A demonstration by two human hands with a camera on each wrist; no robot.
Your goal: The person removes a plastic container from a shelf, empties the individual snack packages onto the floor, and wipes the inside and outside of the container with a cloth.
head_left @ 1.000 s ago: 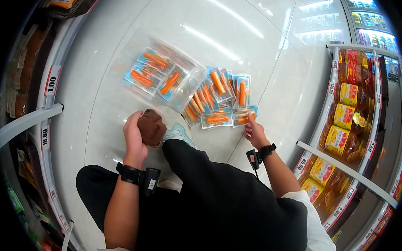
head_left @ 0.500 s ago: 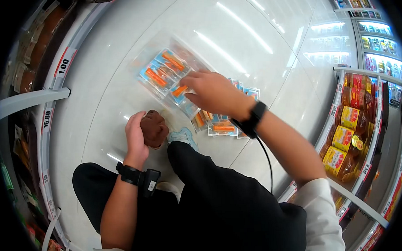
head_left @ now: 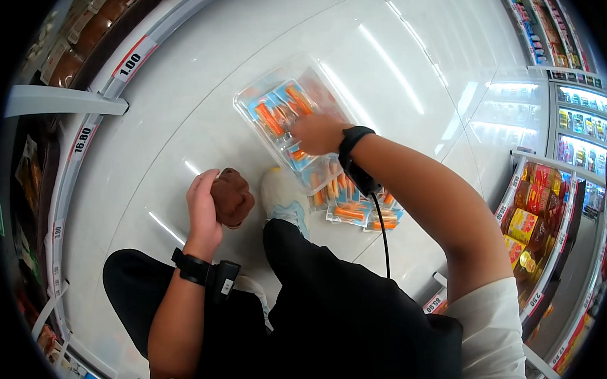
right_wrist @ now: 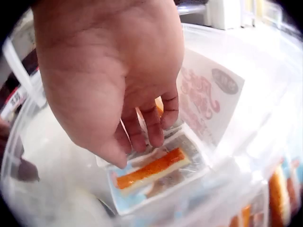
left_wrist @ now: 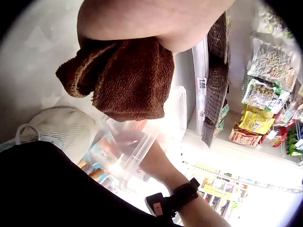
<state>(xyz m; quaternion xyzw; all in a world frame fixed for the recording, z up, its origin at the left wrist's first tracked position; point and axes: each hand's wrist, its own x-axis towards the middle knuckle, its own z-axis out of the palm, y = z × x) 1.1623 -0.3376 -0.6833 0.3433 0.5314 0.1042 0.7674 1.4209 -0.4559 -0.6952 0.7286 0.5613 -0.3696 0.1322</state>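
My left hand grips a crumpled brown cloth, held above the floor left of the shoe; the left wrist view shows the folded towel hanging from the hand. The right hand reaches into a clear plastic box that holds several packs with orange sticks. In the right wrist view the fingers of that hand hang bent downward over a pack, thumb apart from the fingers; whether they touch it cannot be told.
More orange-stick packs lie on the floor beside the box, near the right knee. A shoe stands between the cloth and the box. Shelves with price labels run along the left, and shelves of bottles stand at the right.
My right hand has moved from the loose packs on the floor to inside the box. The left hand keeps hold of the cloth. The head view has shifted, showing the shoe more fully.
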